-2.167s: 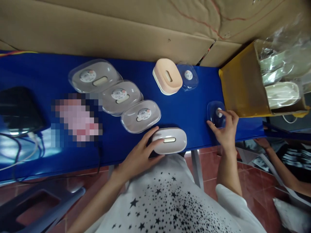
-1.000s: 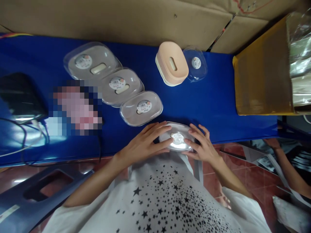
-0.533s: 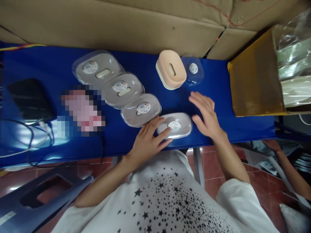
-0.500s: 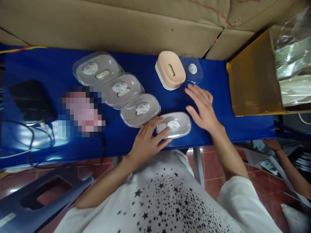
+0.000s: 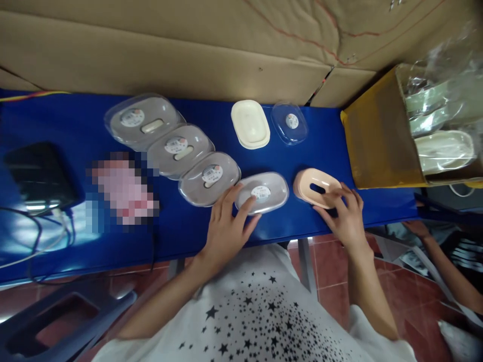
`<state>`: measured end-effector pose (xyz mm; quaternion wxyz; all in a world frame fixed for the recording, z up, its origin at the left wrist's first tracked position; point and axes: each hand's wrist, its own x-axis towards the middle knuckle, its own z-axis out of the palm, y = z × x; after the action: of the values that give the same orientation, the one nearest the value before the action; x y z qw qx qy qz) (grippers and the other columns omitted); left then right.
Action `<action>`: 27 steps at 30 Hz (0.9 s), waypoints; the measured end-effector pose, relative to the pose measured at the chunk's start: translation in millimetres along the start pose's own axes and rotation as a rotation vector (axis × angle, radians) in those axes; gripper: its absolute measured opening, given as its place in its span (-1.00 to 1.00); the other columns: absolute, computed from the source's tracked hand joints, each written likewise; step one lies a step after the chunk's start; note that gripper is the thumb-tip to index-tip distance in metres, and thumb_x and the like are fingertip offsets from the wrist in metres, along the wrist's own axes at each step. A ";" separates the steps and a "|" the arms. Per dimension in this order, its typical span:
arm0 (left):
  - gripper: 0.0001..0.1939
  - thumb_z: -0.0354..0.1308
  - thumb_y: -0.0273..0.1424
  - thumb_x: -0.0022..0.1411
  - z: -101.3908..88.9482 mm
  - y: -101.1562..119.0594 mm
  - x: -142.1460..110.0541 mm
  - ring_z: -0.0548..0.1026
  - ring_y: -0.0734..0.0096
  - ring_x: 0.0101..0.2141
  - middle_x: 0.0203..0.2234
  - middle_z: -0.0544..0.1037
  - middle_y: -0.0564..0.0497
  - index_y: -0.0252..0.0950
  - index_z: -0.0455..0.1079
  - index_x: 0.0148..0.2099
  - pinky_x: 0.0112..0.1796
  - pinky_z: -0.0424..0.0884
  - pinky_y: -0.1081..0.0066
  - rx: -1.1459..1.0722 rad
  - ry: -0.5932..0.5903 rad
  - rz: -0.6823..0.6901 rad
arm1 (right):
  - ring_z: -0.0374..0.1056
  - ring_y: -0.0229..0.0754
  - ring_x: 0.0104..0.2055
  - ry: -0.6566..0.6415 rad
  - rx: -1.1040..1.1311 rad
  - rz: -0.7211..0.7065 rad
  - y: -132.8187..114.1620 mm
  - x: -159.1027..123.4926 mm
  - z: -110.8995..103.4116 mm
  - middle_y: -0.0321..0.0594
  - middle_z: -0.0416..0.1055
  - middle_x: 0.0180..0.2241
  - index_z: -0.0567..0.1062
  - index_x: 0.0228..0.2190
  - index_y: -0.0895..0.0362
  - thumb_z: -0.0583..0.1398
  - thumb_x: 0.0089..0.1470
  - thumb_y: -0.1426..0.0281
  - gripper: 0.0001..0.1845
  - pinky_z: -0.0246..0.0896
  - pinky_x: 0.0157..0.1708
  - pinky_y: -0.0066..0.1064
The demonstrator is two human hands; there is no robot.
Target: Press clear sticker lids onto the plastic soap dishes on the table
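My left hand (image 5: 228, 218) rests with spread fingers on the left end of a grey oval box with a clear lid and round label (image 5: 273, 188). My right hand (image 5: 347, 218) has its thumb and fingers around the near right end of a peach box-shaped cover with a slot in its top (image 5: 307, 185), low over the blue table. Behind these lie a cream shallow oval tray (image 5: 251, 123) and a clear plastic lid with a round label (image 5: 283, 129). To the left, three grey slotted boxes (image 5: 198, 188) under labelled clear lids form a slanting row.
A cardboard carton (image 5: 372, 146) with plastic-wrapped pieces stands at the right. Cardboard (image 5: 169, 60) walls the back. At the left lie a black device (image 5: 41, 173) with cables and a blurred pink object (image 5: 123, 186). Another person's arm (image 5: 445, 261) shows at lower right, a blue stool (image 5: 56, 322) at lower left.
My right hand has taken the peach cover off the cream tray and brought it nearer, to the right of the grey box. My left hand stays on that box. The view has shifted slightly.
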<state>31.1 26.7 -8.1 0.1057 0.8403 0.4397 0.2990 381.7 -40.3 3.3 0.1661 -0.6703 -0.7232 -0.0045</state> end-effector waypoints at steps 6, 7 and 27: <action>-0.36 0.30 -0.50 0.46 11.4 23.1 17.7 0.43 -0.21 0.34 0.44 0.35 -0.33 -0.15 0.30 0.50 0.26 0.39 -0.15 -0.001 0.058 0.089 | 0.07 0.38 0.60 -0.041 0.194 0.014 -16.8 -13.7 -29.9 -0.16 0.26 0.51 0.41 0.39 -0.21 0.25 0.44 0.17 -0.45 0.07 0.46 0.50; -0.39 0.29 -0.52 0.46 11.1 27.3 16.3 0.44 -0.16 0.32 0.41 0.38 -0.32 -0.17 0.34 0.47 0.25 0.40 -0.09 -0.026 0.035 0.147 | 0.10 0.35 0.59 -0.011 0.225 -0.001 -22.4 3.9 -31.2 -0.18 0.25 0.52 0.41 0.40 -0.21 0.22 0.46 0.18 -0.45 0.10 0.47 0.44; -0.47 0.19 -0.17 0.61 27.7 53.0 18.6 0.41 0.01 0.38 0.37 0.50 -0.21 -0.29 0.39 0.46 0.29 0.37 0.02 0.099 -0.362 0.516 | 0.60 0.04 0.15 -0.269 0.347 -0.244 -22.9 183.6 24.6 -0.07 0.73 0.00 0.73 -0.04 0.10 -0.23 0.57 -0.15 -0.10 0.34 0.24 -0.09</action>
<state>91.5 12.7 0.7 0.0619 0.9678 0.1999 0.1399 345.3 140.7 30.3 0.1792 -0.5342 -0.8043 0.1888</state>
